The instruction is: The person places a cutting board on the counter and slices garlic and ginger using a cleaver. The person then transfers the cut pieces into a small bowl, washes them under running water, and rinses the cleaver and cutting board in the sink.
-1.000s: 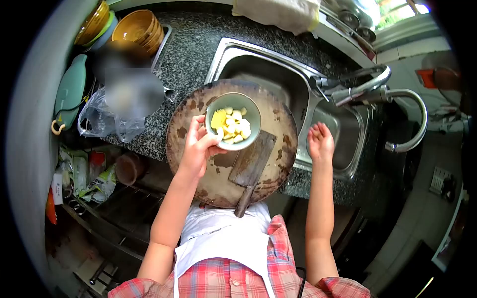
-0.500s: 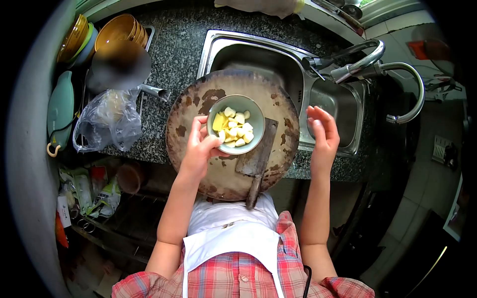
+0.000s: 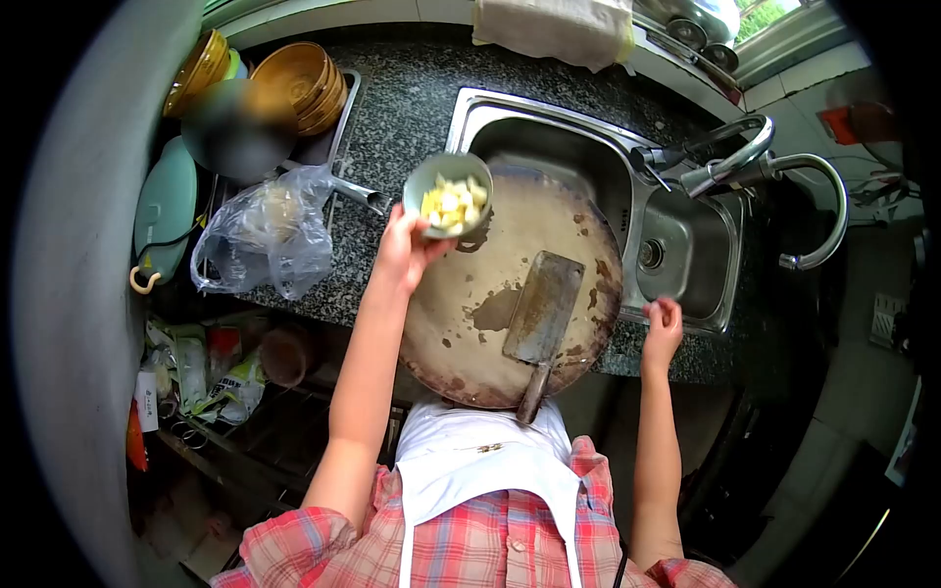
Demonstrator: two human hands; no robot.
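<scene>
My left hand (image 3: 404, 249) grips a small grey-green bowl (image 3: 421, 181) by its lower left side, over the upper left edge of the round wooden board (image 3: 461, 323). Pale yellow and white pieces (image 3: 454, 204) lie in the bowl. A cleaver (image 3: 544, 309) rests flat on the board, its handle pointing towards my apron. Off the board's right side, my right hand (image 3: 664, 330) hovers by the front edge of the small sink basin, its fingers curled in; whether they hold anything is too small to tell.
Behind and right of the board is a double steel sink (image 3: 564, 116) with a curved faucet (image 3: 823, 162). On the left are a plastic bag (image 3: 260, 240), stacked brown bowls (image 3: 299, 78), and a teal board (image 3: 165, 201). A cloth (image 3: 554, 24) hangs at the back.
My left hand has carried the bowl left and away from me, off the board's middle. The fingers of my right hand have curled in, and that hand has moved lower. The camera view has shifted.
</scene>
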